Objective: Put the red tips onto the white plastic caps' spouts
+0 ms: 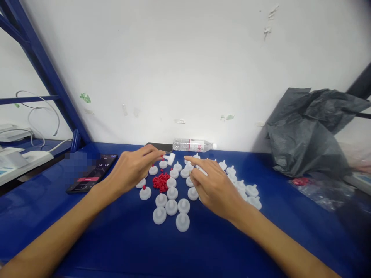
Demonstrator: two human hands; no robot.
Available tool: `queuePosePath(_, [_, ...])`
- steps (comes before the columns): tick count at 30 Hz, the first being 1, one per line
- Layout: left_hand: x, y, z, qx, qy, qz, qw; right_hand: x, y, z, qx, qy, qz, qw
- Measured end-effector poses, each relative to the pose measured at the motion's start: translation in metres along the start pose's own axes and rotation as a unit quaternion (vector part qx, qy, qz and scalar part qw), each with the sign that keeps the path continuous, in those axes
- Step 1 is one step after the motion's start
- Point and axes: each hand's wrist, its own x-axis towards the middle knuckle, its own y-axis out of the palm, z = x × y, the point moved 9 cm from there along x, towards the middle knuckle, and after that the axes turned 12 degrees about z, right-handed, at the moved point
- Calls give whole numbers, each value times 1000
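Note:
My left hand point(135, 166) pinches a white round cap with a thin stem point(171, 159), tipped on its side above the table. Its stem points toward my fingertips, where a bit of red shows. My right hand point(214, 185) hovers over other white caps with its index finger stretched out, and I see nothing held in it. Between the hands lies a heap of small red pieces point(161, 182). White stemmed caps point(171, 207) stand around the heap, stems up. A cap at the left point(145, 193) carries a red piece on its stem. My right hand hides some caps.
A clear plastic bottle point(194, 145) lies along the wall beside a dark flat object point(160, 147). A phone point(94, 173) rests at the left of the blue table point(121, 239). To the right are a grey plastic bag point(310, 131) and a clear bag point(321, 193).

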Motion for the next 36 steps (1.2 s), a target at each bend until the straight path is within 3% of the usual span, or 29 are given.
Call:
queuePosePath(3, [-1,22,32,32,-69,103,992,-2,6,-9,14,16,10,1000])
queuePosePath(6, [-1,35,45,32,-96,163,981,-2,9,-9,25,11,13,1000])
queuePosePath(16, [2,33,49,29,-148,207,967,-1,10,-1,41,-11,20,999])
queuePosePath(29, [0,42,47,-10,-107,246,963,-3,22,-3,57,-11,67,996])
queuePosePath(36, [-2,48,45,9,-98,255,962,-3,24,-6,17,-8,79,997])
